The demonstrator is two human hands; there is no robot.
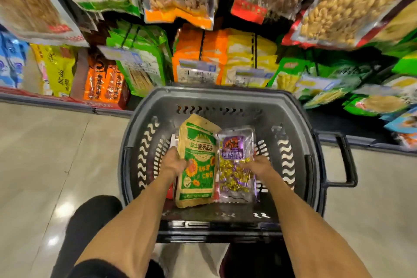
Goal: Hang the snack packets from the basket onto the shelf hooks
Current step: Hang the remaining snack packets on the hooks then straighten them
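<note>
While both hands are down in the grey basket (216, 95), lower centre of frame, the step in hand reads as the pick-up: get a packet out before hanging. Left hand (174, 162) grips the green seed packet (198, 144) at its left edge, thumb on the printed face, other fingers hidden behind it, so it is pinching the packet, which stands tilted up off the basket floor. Right hand (257, 166) sits on the right part of the purple candy packet (232, 149), fingers (245, 164) laid on the clear film; cannot tell if they curl round the edge or just rest. The two packets lie side by side, touching along the middle. To do it well, I'd judge: lift one at a time, shift grip toward the top end where a hang hole should be (hole not visible), and keep the packet square to the shelf hooks (255, 49), upper centre, loaded with orange and yellow packets (225, 52). Risk: slick film slipping.
</note>
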